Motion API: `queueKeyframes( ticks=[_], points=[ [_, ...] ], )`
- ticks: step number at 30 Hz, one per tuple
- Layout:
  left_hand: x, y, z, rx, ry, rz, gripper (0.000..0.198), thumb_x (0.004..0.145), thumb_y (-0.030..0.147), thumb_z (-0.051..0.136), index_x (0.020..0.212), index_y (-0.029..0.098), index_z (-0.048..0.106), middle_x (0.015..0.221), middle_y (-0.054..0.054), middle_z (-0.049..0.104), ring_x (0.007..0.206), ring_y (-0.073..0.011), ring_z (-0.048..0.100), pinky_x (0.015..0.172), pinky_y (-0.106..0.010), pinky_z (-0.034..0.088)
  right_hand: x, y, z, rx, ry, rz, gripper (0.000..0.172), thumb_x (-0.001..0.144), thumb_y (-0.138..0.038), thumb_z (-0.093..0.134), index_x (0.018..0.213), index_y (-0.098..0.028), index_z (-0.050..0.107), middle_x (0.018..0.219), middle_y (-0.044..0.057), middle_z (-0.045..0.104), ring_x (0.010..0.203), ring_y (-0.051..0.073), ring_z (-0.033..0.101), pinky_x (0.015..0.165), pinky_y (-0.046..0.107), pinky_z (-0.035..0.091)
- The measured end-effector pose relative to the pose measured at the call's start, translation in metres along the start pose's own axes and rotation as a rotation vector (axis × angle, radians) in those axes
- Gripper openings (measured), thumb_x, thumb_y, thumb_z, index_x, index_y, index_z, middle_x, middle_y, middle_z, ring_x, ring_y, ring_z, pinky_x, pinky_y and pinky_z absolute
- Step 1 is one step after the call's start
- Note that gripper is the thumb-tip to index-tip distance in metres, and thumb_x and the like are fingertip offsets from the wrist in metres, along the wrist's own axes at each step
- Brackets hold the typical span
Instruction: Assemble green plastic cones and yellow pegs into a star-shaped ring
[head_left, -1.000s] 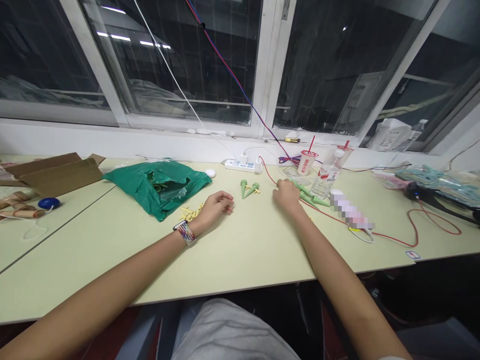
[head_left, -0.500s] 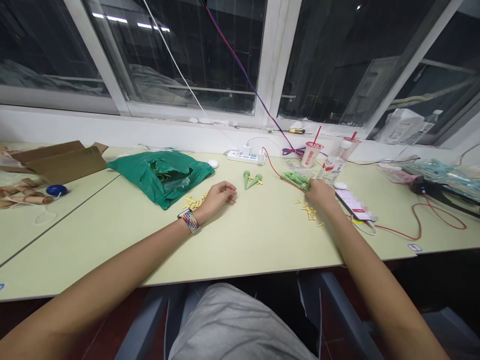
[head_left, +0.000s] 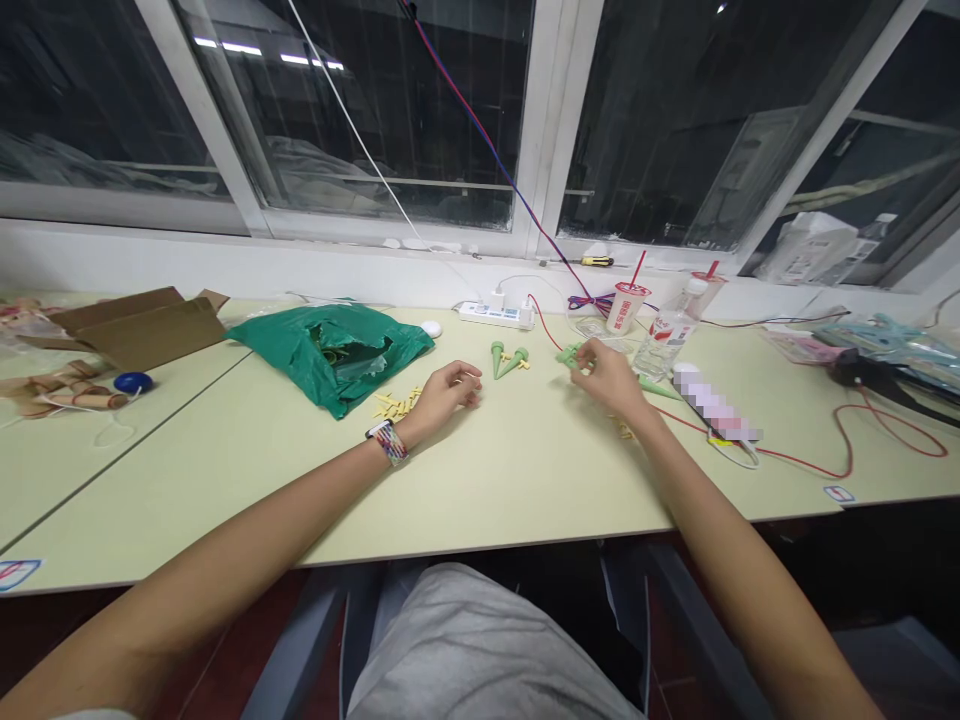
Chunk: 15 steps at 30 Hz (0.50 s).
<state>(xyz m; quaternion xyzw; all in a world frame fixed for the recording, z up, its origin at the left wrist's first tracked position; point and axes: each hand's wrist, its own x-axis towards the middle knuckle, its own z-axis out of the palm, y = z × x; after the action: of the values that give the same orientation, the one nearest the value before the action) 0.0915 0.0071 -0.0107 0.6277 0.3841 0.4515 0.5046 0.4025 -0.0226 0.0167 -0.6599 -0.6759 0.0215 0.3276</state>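
Note:
My left hand (head_left: 448,392) rests on the pale green table (head_left: 495,470) with loosely curled fingers, holding nothing. Small yellow plastic pieces (head_left: 395,404) lie just left of it, and two green plastic spikes (head_left: 507,361) stand a little beyond its fingertips. My right hand (head_left: 607,376) pinches a green plastic piece (head_left: 571,354) at its fingertips. Another green spike (head_left: 658,389) lies past the hand. A few yellow pieces (head_left: 623,429) show beneath the wrist, others possibly hidden by it.
A green plastic bag (head_left: 334,368) and an open cardboard box (head_left: 135,330) lie to the left. At the back stand a power strip (head_left: 495,316), a drink cup (head_left: 622,307) and a water bottle (head_left: 670,330). A blurred phone (head_left: 712,405) and red wire (head_left: 844,450) lie right.
My right hand has moved left and back from the loose yellow pieces, now with a green piece at its fingertips. The bunch of green pieces seen earlier is mostly hidden. My left hand has barely moved.

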Motion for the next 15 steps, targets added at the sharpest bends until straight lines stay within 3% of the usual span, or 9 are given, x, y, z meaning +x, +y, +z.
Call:
queueKeyframes(
  ticks=[4,8,11,15],
  points=[
    [-0.004,0.005,0.004,0.013,-0.069,0.077,0.052,0.081,0.055,0.083,0.119,0.02,0.075,0.099,-0.009,0.077,0.084,-0.0215,0.074,0.084,-0.037,0.062,-0.008,-0.056,0.037,0.483,-0.075,-0.095,0.017,0.078,-0.028,0.068,0.093,-0.021,0.065,0.091,0.002,0.075,0.068,0.015,0.063,0.07,0.028,0.05],
    [-0.002,0.007,0.005,-0.036,-0.029,0.141,0.049,0.082,0.058,0.083,0.111,0.019,0.076,0.106,-0.009,0.077,0.084,-0.0202,0.073,0.087,-0.037,0.061,-0.009,-0.097,0.066,0.64,-0.116,-0.106,0.018,0.075,-0.032,0.071,0.088,-0.022,0.066,0.087,0.0,0.073,0.067,0.015,0.062,0.069,0.028,0.05],
    [0.006,0.008,-0.003,-0.133,0.084,0.159,0.041,0.079,0.052,0.085,0.098,0.018,0.072,0.094,-0.006,0.075,0.078,-0.0182,0.071,0.083,-0.035,0.06,-0.005,-0.113,0.08,0.711,-0.1,-0.059,0.017,0.08,-0.034,0.068,0.092,-0.022,0.065,0.09,0.0,0.073,0.07,0.015,0.065,0.071,0.03,0.053],
    [0.023,0.012,-0.029,-0.327,0.369,0.197,0.032,0.078,0.045,0.078,0.087,0.021,0.059,0.082,-0.002,0.071,0.07,-0.0169,0.069,0.074,-0.033,0.059,0.0,-0.129,0.101,0.648,-0.112,-0.065,0.015,0.093,-0.028,0.058,0.104,-0.022,0.066,0.098,0.002,0.074,0.075,0.017,0.067,0.076,0.032,0.055]
  ],
)
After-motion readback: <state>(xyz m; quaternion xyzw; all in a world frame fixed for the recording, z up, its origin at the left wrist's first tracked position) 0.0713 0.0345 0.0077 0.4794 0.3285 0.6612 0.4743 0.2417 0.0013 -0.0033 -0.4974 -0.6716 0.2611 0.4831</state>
